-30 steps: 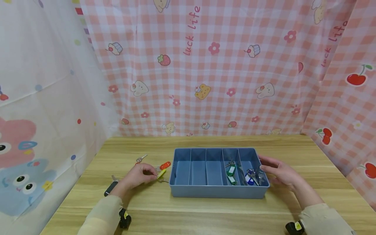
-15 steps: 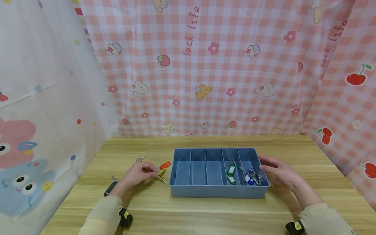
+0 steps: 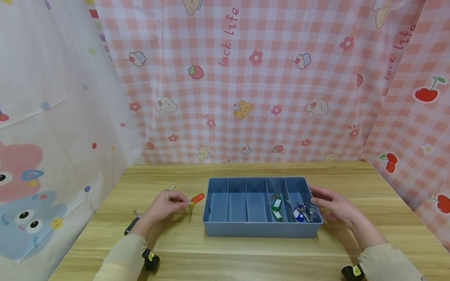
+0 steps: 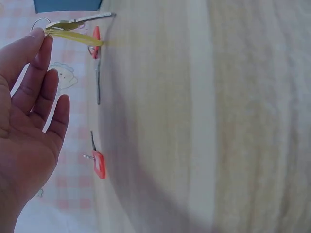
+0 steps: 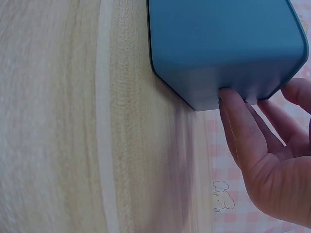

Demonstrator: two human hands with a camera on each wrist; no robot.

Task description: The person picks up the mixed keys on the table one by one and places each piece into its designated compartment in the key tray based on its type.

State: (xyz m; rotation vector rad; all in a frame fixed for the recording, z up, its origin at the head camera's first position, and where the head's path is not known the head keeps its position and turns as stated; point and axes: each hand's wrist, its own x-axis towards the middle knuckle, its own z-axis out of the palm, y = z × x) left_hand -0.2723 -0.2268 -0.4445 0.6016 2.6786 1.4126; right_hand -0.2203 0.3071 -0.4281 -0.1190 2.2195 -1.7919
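In the head view my left hand (image 3: 168,205) pinches a key with a yellow tag (image 4: 73,36) between thumb and fingertip. Its key (image 4: 82,20) hangs down, just left of a blue-grey divided tray (image 3: 260,229). Close behind lies a red key tag (image 3: 198,198) with a key. Another red-tagged key (image 4: 99,164) rests on the table, mostly covered by my hand in the head view. My right hand (image 3: 335,206) rests its fairly straight fingers against the tray's right end. Inside the tray, green-tagged keys (image 3: 277,203) and blue-tagged keys (image 3: 299,214) lie in the two rightmost compartments.
A black key fob (image 3: 132,226), partly behind the left wrist, lies on the wooden table (image 3: 246,257). Patterned cloth (image 3: 225,89) hangs along the table's back and sides. Thin dividers split the tray into several compartments.
The yellow tag has come up from the table in my left hand, and its key has swung from pointing right to hanging down. My right hand and the tray stay put.
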